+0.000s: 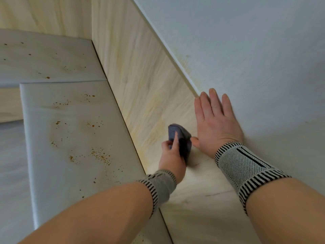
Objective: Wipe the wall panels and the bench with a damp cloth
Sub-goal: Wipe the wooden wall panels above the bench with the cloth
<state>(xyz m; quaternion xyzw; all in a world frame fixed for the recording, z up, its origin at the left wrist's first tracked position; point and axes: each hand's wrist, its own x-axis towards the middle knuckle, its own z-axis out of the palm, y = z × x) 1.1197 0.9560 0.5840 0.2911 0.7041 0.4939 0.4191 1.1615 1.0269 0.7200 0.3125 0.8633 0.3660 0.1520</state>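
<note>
My left hand [171, 155] grips a folded grey-blue cloth [182, 136] and holds it against the pale wood-grain wall panel [140, 80], low down near the bench. My right hand [214, 120] lies flat with straight fingers on the wall, its fingertips reaching over the panel's top trim onto the white wall above. The grey padded bench [75, 138] runs along the foot of the panel and carries several brown spots. Yellowish streaks show on the panel near the cloth.
A second bench cushion [44, 57] meets the first at the corner on the far left, also spotted. Another wood-grain panel [44, 13] stands behind it. The white painted wall [246, 41] fills the upper right. Both wrists wear striped knit bands.
</note>
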